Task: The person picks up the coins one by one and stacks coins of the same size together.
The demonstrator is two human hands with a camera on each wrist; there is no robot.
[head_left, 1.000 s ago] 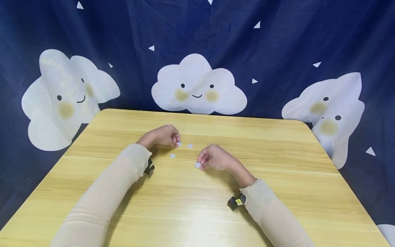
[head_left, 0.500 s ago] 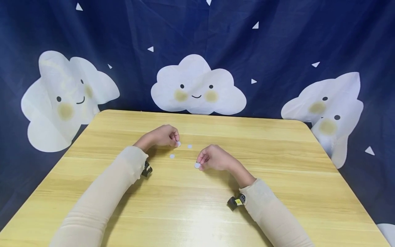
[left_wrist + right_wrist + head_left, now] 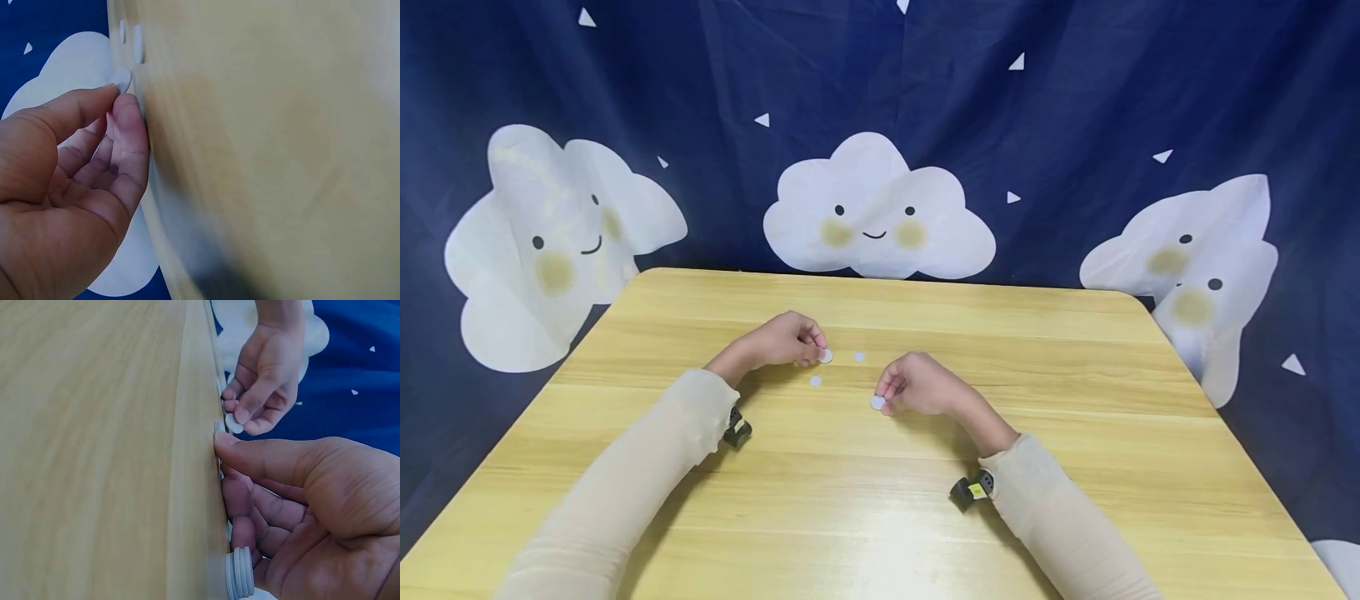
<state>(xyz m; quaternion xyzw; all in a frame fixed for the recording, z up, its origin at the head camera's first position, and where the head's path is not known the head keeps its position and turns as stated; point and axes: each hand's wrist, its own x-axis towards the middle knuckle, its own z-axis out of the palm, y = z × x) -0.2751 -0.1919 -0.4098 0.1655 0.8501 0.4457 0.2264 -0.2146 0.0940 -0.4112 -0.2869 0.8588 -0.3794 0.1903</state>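
Note:
My left hand [image 3: 784,340] pinches a small white disc [image 3: 826,356] between thumb and fingertips; the left wrist view shows this disc [image 3: 123,80] tilted on edge, close to the table surface. My right hand [image 3: 923,385] has thumb and fingertips at another white disc [image 3: 877,402], low over the table. In the right wrist view, a short stack of white discs [image 3: 240,574] sits by its curled lower fingers; the head view hides this stack. Whether it is held or rests on the table I cannot tell. Two loose discs, one farther [image 3: 859,357] and one nearer [image 3: 816,381], lie flat between the hands.
The wood-grain table [image 3: 820,500] fills the lower view, its far edge meeting a dark blue curtain [image 3: 722,208] with smiling clouds. Small black devices are strapped at the left wrist [image 3: 737,429] and right wrist [image 3: 972,490].
My left hand has drawn back slightly, leftward and toward me, carrying its disc and turning at the wrist. My right hand stays nearly still. The head view has shifted a little.

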